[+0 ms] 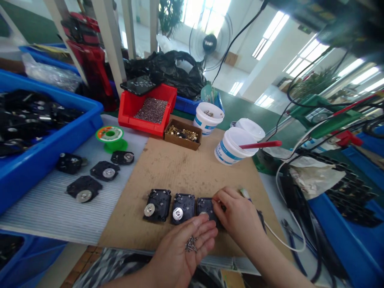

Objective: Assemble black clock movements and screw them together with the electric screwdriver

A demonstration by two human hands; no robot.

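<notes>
My left hand (pixel 183 248) is turned palm up and cupped, holding a small pile of silver screws (pixel 191 244). The fingers of my right hand (pixel 232 208) are bent together at the top right of a black square housing (pixel 205 205); whatever they pinch is hidden. That housing is partly covered by both hands. To its left lie two similar housings, the middle one (pixel 183 204) and the left one (pixel 161 205), each with a silver disc near its lower left. A dark edge of another part (pixel 261 219) shows beyond my right wrist.
On the left are loose black parts (pixel 105 171), a green solder spool (pixel 111 138) and a blue crate (pixel 51 160). A red bin (pixel 126 116) of screws, a cardboard box (pixel 183 142) of brass pieces and white tubs (pixel 228 150) stand behind. Pliers (pixel 292 240) and cables lie right.
</notes>
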